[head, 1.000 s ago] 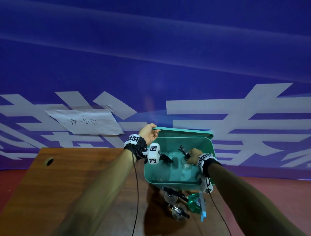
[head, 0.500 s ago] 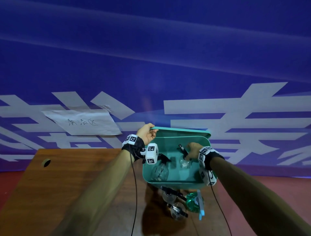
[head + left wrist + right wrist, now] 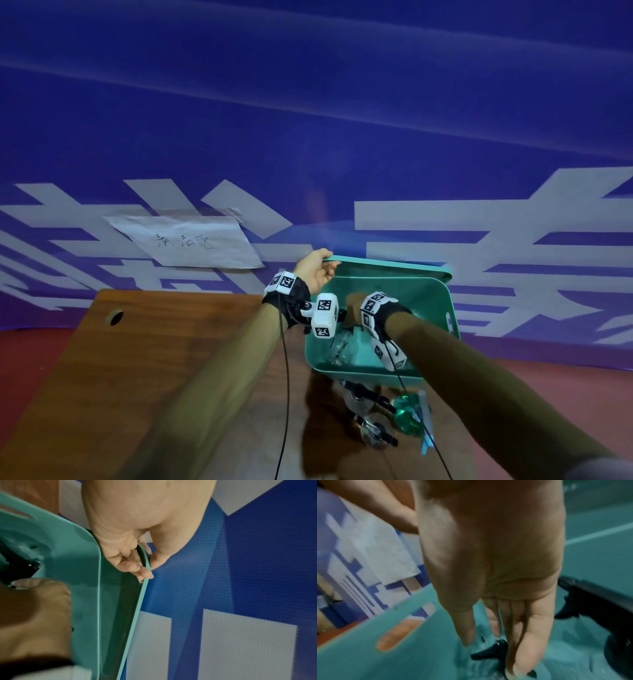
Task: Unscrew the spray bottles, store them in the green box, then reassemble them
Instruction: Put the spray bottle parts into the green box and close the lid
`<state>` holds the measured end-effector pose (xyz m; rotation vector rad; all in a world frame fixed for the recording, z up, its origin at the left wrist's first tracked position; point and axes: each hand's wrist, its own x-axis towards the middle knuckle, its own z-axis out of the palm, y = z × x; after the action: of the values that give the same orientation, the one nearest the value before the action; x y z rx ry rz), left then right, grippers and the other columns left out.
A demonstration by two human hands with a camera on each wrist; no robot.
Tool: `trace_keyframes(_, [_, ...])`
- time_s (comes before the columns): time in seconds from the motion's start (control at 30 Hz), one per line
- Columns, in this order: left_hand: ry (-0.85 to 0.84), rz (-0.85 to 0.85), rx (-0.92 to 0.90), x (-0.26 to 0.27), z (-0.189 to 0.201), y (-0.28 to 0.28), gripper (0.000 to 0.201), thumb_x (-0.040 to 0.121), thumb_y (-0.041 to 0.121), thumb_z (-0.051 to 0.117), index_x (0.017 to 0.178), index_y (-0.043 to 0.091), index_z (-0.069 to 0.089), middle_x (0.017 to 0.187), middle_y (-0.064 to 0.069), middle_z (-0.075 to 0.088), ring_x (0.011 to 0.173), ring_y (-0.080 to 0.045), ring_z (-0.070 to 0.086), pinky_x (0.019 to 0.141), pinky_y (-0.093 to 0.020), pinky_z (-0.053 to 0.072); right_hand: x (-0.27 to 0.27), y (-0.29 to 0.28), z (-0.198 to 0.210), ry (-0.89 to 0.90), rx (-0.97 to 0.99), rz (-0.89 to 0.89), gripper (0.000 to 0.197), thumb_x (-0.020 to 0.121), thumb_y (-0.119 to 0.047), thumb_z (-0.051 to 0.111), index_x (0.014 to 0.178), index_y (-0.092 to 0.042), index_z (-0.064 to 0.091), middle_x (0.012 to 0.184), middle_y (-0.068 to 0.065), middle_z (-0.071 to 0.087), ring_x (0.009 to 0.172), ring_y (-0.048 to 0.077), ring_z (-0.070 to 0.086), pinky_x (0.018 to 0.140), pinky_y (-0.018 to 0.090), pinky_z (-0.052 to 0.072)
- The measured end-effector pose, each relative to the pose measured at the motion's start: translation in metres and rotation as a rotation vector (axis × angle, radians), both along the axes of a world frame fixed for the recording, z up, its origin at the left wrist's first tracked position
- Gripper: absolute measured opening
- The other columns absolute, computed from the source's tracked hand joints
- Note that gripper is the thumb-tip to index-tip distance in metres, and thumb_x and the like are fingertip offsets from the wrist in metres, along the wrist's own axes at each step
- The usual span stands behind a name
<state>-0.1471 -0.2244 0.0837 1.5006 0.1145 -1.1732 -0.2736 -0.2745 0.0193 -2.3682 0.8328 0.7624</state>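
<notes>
L hand [image 3: 315,270] grips the raised lid [image 3: 394,267] of the green box [image 3: 442,308] at its far-left corner, thumb on the outer face, fingers [image 3: 135,568] curled on the inner side. Box sits at the table's [image 3: 137,342] far-right edge. R hand [image 3: 352,308] is down inside the box, fingers [image 3: 527,635] straight and close together, pointing at a clear spray bottle w/ black trigger head [image 3: 489,653]; can't tell if they touch it. Near the box's near wall, on the table: two clear bottles w/ black heads [image 3: 366,399] [image 3: 375,433] and a green one [image 3: 409,414] just right of them.
</notes>
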Motion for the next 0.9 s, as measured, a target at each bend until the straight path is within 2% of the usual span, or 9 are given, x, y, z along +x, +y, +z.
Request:
trace_keyframes(0.07, [0.009,-0.002,0.004,0.001,0.0,-0.001,0.006,0.096,0.006,0.057,0.09,0.008,0.056,0.082,-0.017,0.067,0.046,-0.011,0.054,0.045,-0.018,0.043,0.002,0.001,-0.016,0.04,-0.006,0.053,0.036,0.084,-0.054,0.07,0.098,-0.021,0.065,0.102,0.005,0.069,0.081,0.024,0.061,0.077,0.031,0.047])
trace_keyframes(0.13, [0.02,0.009,0.002,0.003,0.0,-0.002,0.008,0.097,0.006,0.056,0.089,0.008,0.055,0.08,-0.017,0.066,0.047,-0.011,0.054,0.044,-0.017,0.043,0.005,0.0,-0.038,0.071,-0.029,0.1,0.054,0.086,-0.046,0.073,0.136,-0.035,0.057,0.14,-0.007,0.058,0.104,0.019,0.061,0.094,0.03,0.043])
trace_keyframes(0.2, [0.027,0.013,0.003,0.005,-0.002,-0.004,0.01,0.097,0.004,0.056,0.087,0.008,0.054,0.078,-0.018,0.066,0.053,-0.012,0.052,0.043,-0.017,0.043,0.005,0.001,-0.052,0.054,-0.012,0.086,0.072,0.089,-0.038,0.072,0.15,-0.046,0.035,0.156,-0.016,0.036,0.134,0.017,0.049,0.11,0.033,0.032])
trace_keyframes(0.27, [0.035,0.011,0.008,0.006,-0.005,-0.005,0.009,0.096,0.003,0.057,0.088,0.007,0.055,0.073,-0.017,0.067,0.053,-0.012,0.051,0.044,-0.017,0.043,0.006,0.001,-0.059,0.064,-0.008,0.096,0.081,0.09,-0.023,0.072,0.154,-0.044,0.027,0.159,-0.017,0.028,0.144,0.016,0.038,0.114,0.032,0.025])
trace_keyframes(0.43, [0.03,0.023,0.004,0.01,-0.012,-0.006,0.011,0.093,0.001,0.06,0.085,0.006,0.056,0.064,-0.016,0.069,0.044,-0.01,0.054,0.044,-0.018,0.043,0.031,-0.004,-0.093,0.147,-0.025,-0.015,0.063,0.083,-0.019,0.076,0.142,-0.023,0.054,0.143,0.009,0.056,0.124,0.027,0.06,0.094,0.032,0.048])
trace_keyframes(0.53, [0.027,0.023,0.001,0.012,-0.015,-0.005,0.011,0.093,0.0,0.061,0.085,0.006,0.055,0.061,-0.016,0.069,0.042,-0.01,0.053,0.044,-0.018,0.043,0.041,-0.008,-0.139,0.148,-0.076,-0.022,0.06,0.079,-0.026,0.077,0.135,-0.016,0.06,0.133,0.013,0.063,0.116,0.029,0.065,0.092,0.036,0.053])
trace_keyframes(0.63, [0.026,0.025,0.0,0.013,-0.015,-0.004,0.009,0.092,0.0,0.061,0.086,0.005,0.056,0.062,-0.016,0.07,0.043,-0.01,0.054,0.044,-0.019,0.044,0.047,-0.013,-0.177,0.108,-0.092,-0.022,0.048,0.085,-0.028,0.071,0.131,-0.019,0.063,0.129,0.01,0.066,0.113,0.028,0.066,0.09,0.036,0.053])
trace_keyframes(0.8, [0.011,0.032,-0.001,0.01,-0.012,-0.004,0.01,0.092,0.0,0.061,0.086,0.005,0.056,0.059,-0.016,0.069,0.04,-0.009,0.053,0.042,-0.018,0.043,0.032,-0.001,-0.11,0.112,0.019,-0.116,0.038,0.09,-0.016,0.068,0.127,-0.012,0.064,0.126,0.012,0.067,0.11,0.028,0.067,0.088,0.036,0.055])
trace_keyframes(0.9, [0.003,0.035,0.003,0.008,-0.008,-0.004,0.009,0.092,0.0,0.06,0.087,0.005,0.057,0.06,-0.015,0.069,0.041,-0.01,0.053,0.042,-0.018,0.044,0.024,-0.002,-0.087,0.055,0.092,-0.121,0.022,0.092,-0.02,0.068,0.111,-0.01,0.071,0.112,0.013,0.07,0.082,0.024,0.064,0.073,0.031,0.048])
